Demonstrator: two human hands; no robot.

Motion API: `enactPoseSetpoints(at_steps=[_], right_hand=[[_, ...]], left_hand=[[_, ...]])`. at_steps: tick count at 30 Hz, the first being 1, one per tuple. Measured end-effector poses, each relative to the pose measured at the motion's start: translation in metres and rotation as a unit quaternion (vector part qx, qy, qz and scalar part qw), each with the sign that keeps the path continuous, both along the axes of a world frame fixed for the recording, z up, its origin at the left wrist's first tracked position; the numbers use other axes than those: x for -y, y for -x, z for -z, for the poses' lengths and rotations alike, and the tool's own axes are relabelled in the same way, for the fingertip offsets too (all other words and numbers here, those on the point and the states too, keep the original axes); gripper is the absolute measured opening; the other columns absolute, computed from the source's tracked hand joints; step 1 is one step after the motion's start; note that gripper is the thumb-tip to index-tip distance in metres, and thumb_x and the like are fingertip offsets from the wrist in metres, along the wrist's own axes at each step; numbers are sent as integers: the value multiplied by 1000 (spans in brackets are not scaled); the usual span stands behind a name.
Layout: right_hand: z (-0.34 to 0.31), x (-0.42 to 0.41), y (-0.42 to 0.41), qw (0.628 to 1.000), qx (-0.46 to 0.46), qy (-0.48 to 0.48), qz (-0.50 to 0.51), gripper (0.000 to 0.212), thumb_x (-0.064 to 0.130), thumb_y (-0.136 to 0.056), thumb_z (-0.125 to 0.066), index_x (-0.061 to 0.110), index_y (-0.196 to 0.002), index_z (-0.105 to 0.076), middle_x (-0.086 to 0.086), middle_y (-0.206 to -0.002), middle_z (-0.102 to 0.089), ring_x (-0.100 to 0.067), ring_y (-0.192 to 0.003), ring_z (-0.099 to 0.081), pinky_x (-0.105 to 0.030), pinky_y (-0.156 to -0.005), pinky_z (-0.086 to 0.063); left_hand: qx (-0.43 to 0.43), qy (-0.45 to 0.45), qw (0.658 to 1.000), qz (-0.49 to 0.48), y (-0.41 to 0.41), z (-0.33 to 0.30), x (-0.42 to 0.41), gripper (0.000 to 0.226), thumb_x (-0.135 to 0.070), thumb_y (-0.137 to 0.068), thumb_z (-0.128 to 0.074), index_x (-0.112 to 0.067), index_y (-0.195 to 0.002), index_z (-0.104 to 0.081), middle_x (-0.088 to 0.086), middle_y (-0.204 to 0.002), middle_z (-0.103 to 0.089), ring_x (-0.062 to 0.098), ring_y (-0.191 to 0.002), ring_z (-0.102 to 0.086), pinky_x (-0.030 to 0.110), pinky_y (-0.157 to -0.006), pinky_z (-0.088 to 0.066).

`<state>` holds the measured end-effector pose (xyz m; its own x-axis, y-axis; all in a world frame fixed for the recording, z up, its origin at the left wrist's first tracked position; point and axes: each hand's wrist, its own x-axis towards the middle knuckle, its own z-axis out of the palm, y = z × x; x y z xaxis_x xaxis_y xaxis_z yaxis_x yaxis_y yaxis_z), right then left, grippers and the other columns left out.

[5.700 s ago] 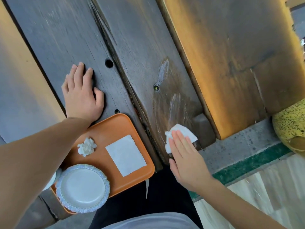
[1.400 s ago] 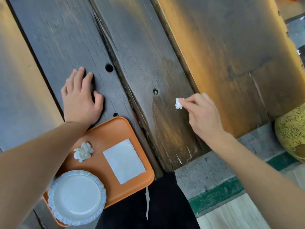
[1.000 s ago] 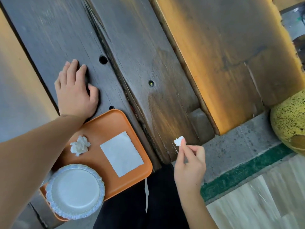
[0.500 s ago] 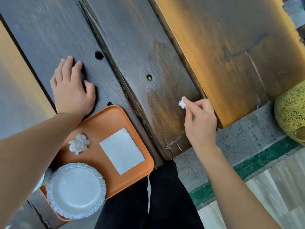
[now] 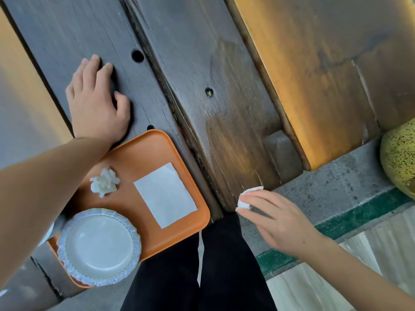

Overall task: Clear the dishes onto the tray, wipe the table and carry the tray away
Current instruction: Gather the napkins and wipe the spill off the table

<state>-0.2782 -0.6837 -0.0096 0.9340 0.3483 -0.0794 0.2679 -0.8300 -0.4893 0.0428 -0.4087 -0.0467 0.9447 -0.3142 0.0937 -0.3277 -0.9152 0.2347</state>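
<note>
Since half a second ago the right grip point(image 5: 272, 217) has dropped from mid-plank to the bench point(image 5: 224, 108) end, pinching the wad point(image 5: 246, 199) at its fingertips. Left of it lies the tray point(image 5: 143, 149); beyond that the left grip point(image 5: 96, 104) rests flat, fingers straight, on the bench. Best carry the wad over the tray before letting go. A dish under the plate point(image 5: 98, 246) is mostly hidden.

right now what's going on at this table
A person is cleaning a dark wooden table. The right hand pinches a small wad of tissue at the table's near edge, while the left hand rests flat on the planks. Beside it an orange tray already holds a white plate, a crumpled tissue and a flat napkin. The tray has not been carried away.
</note>
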Motion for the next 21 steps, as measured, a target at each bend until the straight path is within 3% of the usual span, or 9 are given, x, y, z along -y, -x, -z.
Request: enactPoseSetpoints(at_steps=[3, 6, 12, 15, 18, 21], right_hand=[[-1, 1, 5, 1000, -3, -6, 8, 33, 4, -85, -57, 9, -114, -71, -10, -128, -65, -26, -121, -56, -33, -112, -40], [7, -5, 8, 999, 24, -1, 32, 20, 4, -90, -64, 8, -105, -76, -12, -125, -68, -27, -118, -61, -34, -112, -41], [7, -5, 0, 990, 30, -41, 130, 19, -9, -84, -69, 3, -97, -74, -13, -111, -70, -28, -107, -62, -35, -93, -54], [6, 10, -10, 970, 30, -48, 237, 20, 2, -90, -65, 1, -109, -72, -12, -111, -69, -25, -107, -60, -33, -97, -50], [3, 27, -25, 942, 25, -10, 333, 23, 10, -93, -65, 4, -115, -72, -9, -110, -67, -22, -103, -56, -31, -89, -48], [1, 28, -50, 929, 34, -14, 369, 21, 9, -93, -67, 8, -113, -74, -8, -105, -65, -22, -99, -54, -29, -82, -47]], left_hand=[[-2, 0, 1000, 1, 0, -1, 1, 53, -23, -92, -42, -8, -142, -46, 12, -159, -38, 34, -150, -29, 48, -118, -27], [-6, 0, 1000, -1, 0, -1, 1, 53, -24, -92, -42, -8, -143, -46, 12, -160, -37, 33, -151, -28, 47, -119, -26], [-5, 1, 1000, -1, 1, -2, 1, 53, -24, -93, -43, -9, -143, -46, 12, -160, -38, 33, -151, -29, 47, -119, -25], [-3, 0, 1000, 0, 1, -2, 1, 52, -24, -93, -43, -9, -143, -46, 11, -160, -38, 32, -151, -28, 46, -119, -25], [2, 0, 1000, 0, 0, 0, 0, 52, -23, -93, -44, -10, -143, -46, 12, -160, -38, 33, -151, -29, 46, -118, -25], [9, 1, 1000, 1, 0, 1, 0, 52, -22, -92, -45, -9, -142, -46, 12, -159, -39, 34, -150, -30, 45, -117, -26]])
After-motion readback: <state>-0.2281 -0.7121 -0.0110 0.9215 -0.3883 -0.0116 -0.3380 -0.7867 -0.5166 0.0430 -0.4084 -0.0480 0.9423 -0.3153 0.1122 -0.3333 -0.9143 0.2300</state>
